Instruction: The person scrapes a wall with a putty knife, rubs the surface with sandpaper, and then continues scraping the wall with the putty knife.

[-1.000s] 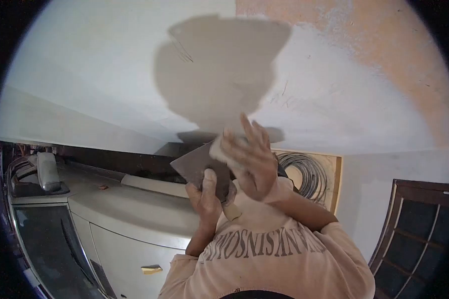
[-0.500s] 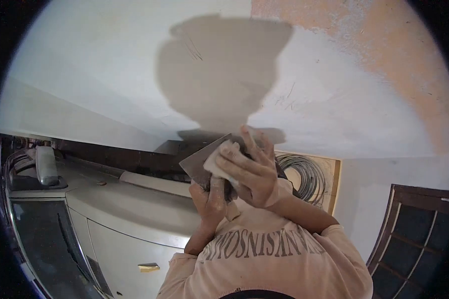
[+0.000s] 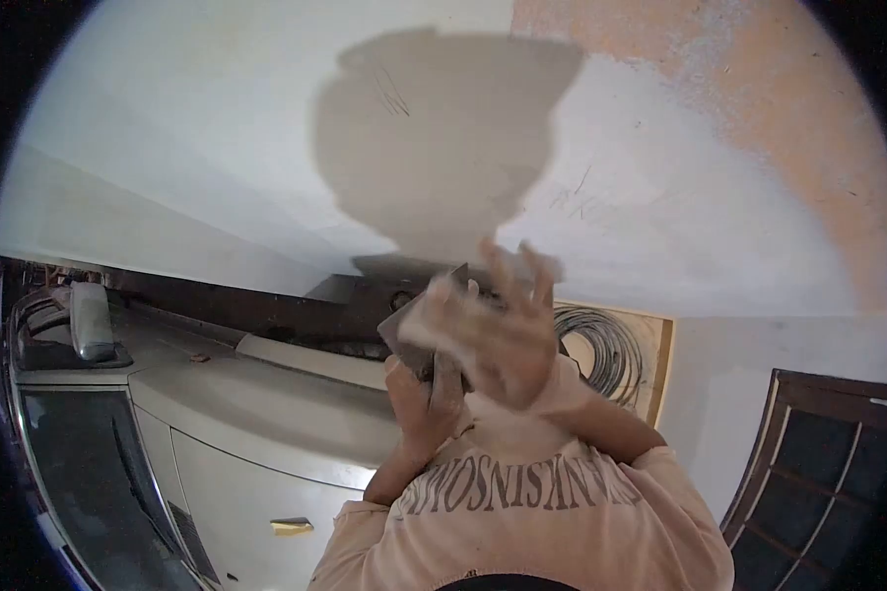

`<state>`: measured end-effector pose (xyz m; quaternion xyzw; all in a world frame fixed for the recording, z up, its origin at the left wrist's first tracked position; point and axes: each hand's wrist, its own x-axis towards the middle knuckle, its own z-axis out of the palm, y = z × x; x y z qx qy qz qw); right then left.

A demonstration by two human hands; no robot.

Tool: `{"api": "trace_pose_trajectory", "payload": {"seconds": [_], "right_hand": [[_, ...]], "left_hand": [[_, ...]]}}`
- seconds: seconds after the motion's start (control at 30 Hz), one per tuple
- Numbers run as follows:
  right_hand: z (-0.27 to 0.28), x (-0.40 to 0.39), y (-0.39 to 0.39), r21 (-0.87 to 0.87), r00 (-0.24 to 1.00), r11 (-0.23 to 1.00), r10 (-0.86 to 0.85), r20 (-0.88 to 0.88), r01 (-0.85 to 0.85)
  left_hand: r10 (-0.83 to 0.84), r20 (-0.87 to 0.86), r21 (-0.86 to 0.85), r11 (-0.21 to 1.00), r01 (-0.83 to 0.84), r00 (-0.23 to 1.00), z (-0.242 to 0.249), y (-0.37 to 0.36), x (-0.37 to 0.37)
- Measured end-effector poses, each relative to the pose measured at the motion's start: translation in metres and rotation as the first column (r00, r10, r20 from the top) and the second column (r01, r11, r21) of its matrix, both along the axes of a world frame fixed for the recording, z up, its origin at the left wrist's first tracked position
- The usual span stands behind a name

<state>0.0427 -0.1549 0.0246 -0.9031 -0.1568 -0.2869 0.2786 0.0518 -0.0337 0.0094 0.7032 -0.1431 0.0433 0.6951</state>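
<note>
A thin grey-brown plate, tilted with one corner up, is held by my left hand, whose fingers are closed at its lower edge. Over the plate's face is my right hand, smeared by motion, with two fingers raised and apart. A pale wad, perhaps a cloth, shows blurred between its other fingers and the plate. What lies behind the two hands is mostly hidden.
Ahead stands a white wall with peach patches, scratches and a dark shadow. A dusty, pale vehicle with a side mirror is at the left. Coiled cable sits behind my right arm; a dark-framed door stands at the right.
Both hands and the plate have shifted slightly right. My right hand has become blurred and its raised fingers are spread wider. The pale wad has moved with it, slightly left relative to the hand.
</note>
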Motion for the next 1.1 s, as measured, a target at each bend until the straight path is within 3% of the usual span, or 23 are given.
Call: {"api": "trace_pose_trajectory", "payload": {"seconds": [0.07, 0.17, 0.23, 0.27, 0.37, 0.47, 0.57, 0.67, 0.77, 0.87, 0.97, 1.0, 1.1], "right_hand": [[0.003, 0.007, -0.007, 0.072, 0.999, 0.997, -0.029, -0.034, 0.032], [0.009, 0.003, -0.003, 0.122, 0.999, 0.993, 0.001, -0.038, 0.003], [0.009, 0.008, -0.003, 0.11, 1.0, 0.994, -0.012, 0.018, 0.009], [0.012, 0.016, -0.005, 0.196, 0.998, 0.978, -0.061, -0.03, 0.066], [0.017, -0.004, 0.007, 0.179, 0.997, 0.983, 0.04, -0.058, -0.029], [0.013, 0.01, -0.003, 0.172, 0.996, 0.985, -0.01, -0.088, 0.025], [0.007, 0.009, -0.002, 0.151, 0.999, 0.988, 0.027, -0.026, -0.023], [0.01, 0.001, 0.001, 0.145, 0.997, 0.989, 0.035, -0.069, -0.025], [0.013, 0.003, 0.002, 0.182, 0.996, 0.983, 0.049, -0.071, -0.035], [0.014, 0.014, -0.005, 0.187, 0.995, 0.982, -0.019, -0.095, 0.036], [0.012, 0.013, -0.004, 0.152, 0.997, 0.988, 0.003, -0.076, 0.008], [0.013, 0.008, -0.001, 0.161, 0.997, 0.987, 0.035, -0.065, -0.024], [0.007, 0.015, -0.006, 0.203, 0.994, 0.979, -0.008, -0.107, 0.03]], "left_hand": [[-0.051, -0.262, 0.066, 0.995, 0.07, 0.964, 0.02, -0.001, -0.006], [0.038, 0.068, -0.009, 0.999, -0.037, 0.997, 0.007, -0.004, -0.002], [-0.03, -0.169, 0.041, 0.998, 0.037, 0.985, 0.019, 0.0, -0.003], [-0.058, -0.288, 0.06, 0.995, 0.079, 0.956, 0.023, 0.001, -0.006], [0.03, 0.117, -0.005, 1.0, -0.029, 0.993, 0.002, -0.002, 0.0], [-0.041, -0.193, 0.117, 0.991, 0.064, 0.98, 0.019, 0.0, -0.005], [0.062, 0.0, 0.008, 0.998, -0.062, 0.998, 0.005, -0.005, -0.002], [-0.024, -0.175, 0.164, 0.985, 0.053, 0.984, 0.02, 0.0, -0.002], [0.014, 0.036, 0.144, 0.989, -0.019, 0.999, 0.009, -0.001, -0.001], [-0.033, -0.202, 0.195, 0.978, 0.073, 0.979, 0.023, -0.001, -0.004], [-0.047, 0.007, 0.148, 0.988, 0.046, 0.999, 0.003, 0.002, 0.0], [0.028, 0.019, 0.039, 0.999, -0.028, 0.999, 0.003, -0.004, 0.002], [-0.036, -0.164, 0.171, 0.983, 0.064, 0.986, 0.019, -0.004, -0.002]]}}
